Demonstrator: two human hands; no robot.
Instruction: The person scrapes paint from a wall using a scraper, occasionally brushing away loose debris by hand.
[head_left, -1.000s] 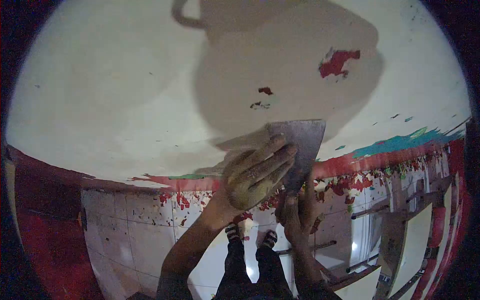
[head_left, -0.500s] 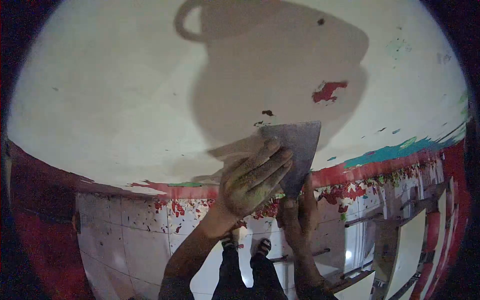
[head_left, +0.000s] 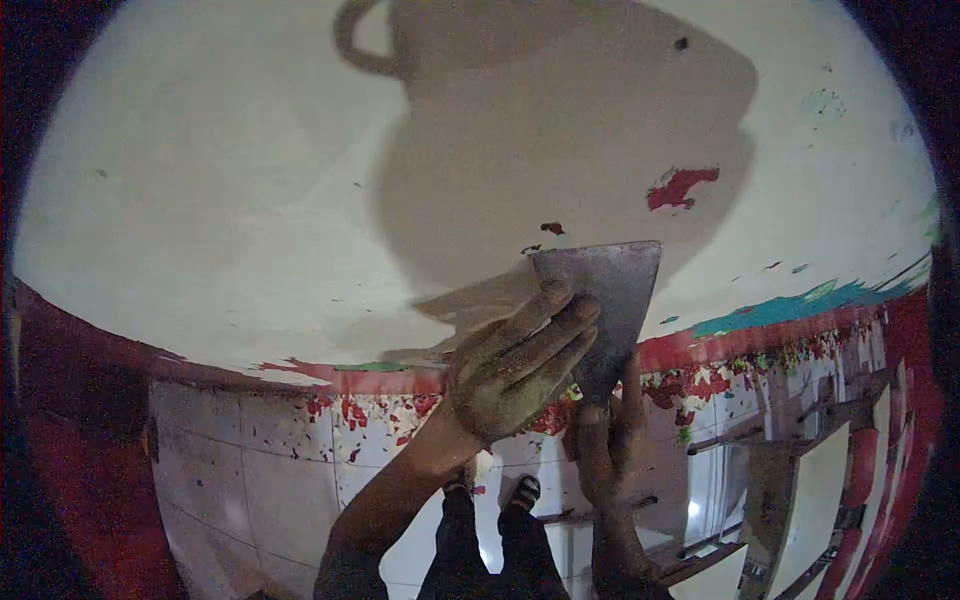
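Observation:
A wide, grey metal paint scraper (head_left: 625, 290) has its broad edge against the pale wall (head_left: 250, 200), just under a small dark chip mark. My right hand (head_left: 605, 440) is wrapped around its handle, which the fingers mostly hide. Stretched fingers of my left hand (head_left: 520, 375) lie flat on the blade's left side; greenish-grey dust coats the back of that hand. To the upper right of the blade, a red patch (head_left: 683, 188) shows where the pale coat is gone.
Red and teal paint (head_left: 790, 308) shows along the wall's lower part. Red and green paint flakes (head_left: 365, 412) litter the tiled floor (head_left: 290, 480) near my sandalled feet (head_left: 525, 490). Pale panels (head_left: 815, 500) on dark frames stand at the right.
The view has shifted slightly, so the wall marks, scraper and hands appear a little farther right. Against the nearby chip mark, the blade has barely moved.

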